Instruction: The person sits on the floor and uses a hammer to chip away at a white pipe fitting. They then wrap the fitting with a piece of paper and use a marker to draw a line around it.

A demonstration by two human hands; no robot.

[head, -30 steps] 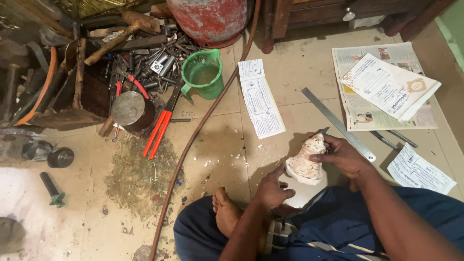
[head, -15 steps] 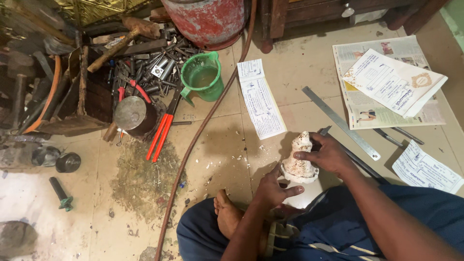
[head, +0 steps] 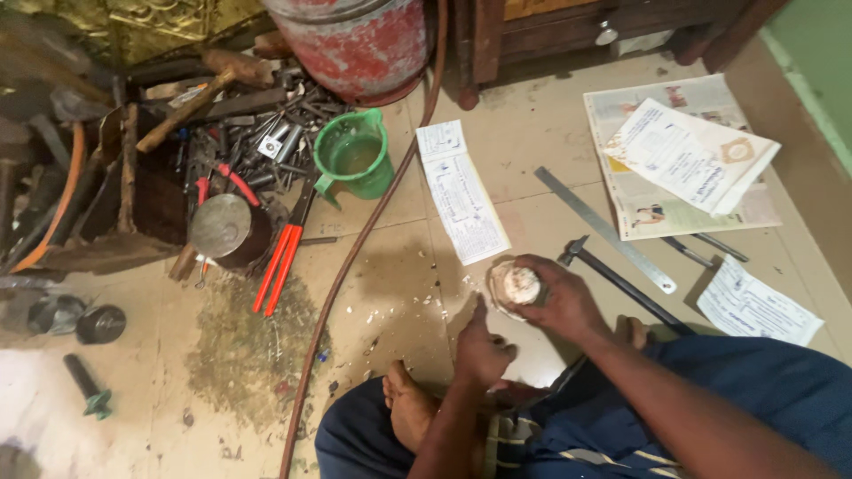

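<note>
White shell-like lump (head: 515, 286), pale with a brownish round face turned up, sits in the person's right hand (head: 561, 302), whose fingers curl around its far side and grip it just above the tiled floor (head: 532, 142), close in front of the crossed legs. The left hand (head: 481, 348) is beside it, nearly closed, with one finger stretched out so that its tip comes up to the lump's near edge; whether it actually touches I cannot tell, and it holds nothing that I can see. A bare foot (head: 410, 410) lies just left of that wrist. White crumbs are scattered on the tiles just to the left of the lump. Just right of the right hand a small hammer (head: 621, 282) lies with its head near the knuckles, and past it a long steel ruler (head: 603, 229) runs slantwise. A printed slip of paper (head: 461, 191) lies above the hands, towards the middle of the floor. Farther left stand a green plastic jug (head: 355, 158) and red-handled pliers (head: 282, 257), and a thin brown hose (head: 355, 257) snakes from the top edge down past the foot. A red gas cylinder (head: 351, 40) stands at the top edge, and newspaper with loose sheets (head: 683, 160) lies in the upper right corner.
</note>
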